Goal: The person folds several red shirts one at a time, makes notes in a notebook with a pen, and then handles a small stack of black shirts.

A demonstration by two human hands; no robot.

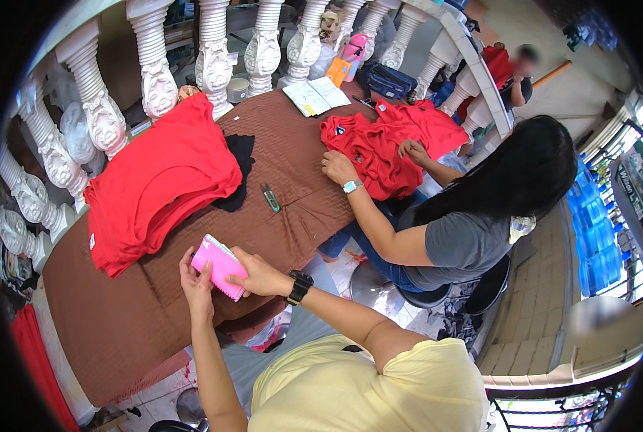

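Observation:
Between my two hands is a small pink notebook point(217, 265), held above the near edge of the brown-covered table. My left hand point(195, 281) grips its left side, thumb on the cover. On its right edge my right hand point(258, 273) is closed, with a black watch on that wrist. Beyond the notebook lies a pair of green thread snips point(270, 198) on the brown cloth point(292, 169). A tall pile of red shirts point(166, 176) sits to the left, partly over a black cloth point(240, 162).
At my right a seated co-worker point(472, 230) handles a red shirt point(379, 162). An open notebook point(316, 95) and a dark blue pouch point(386, 79) lie at the far side. White balusters point(213, 61) border the table's back. Blue water jugs point(596, 237) stand far right.

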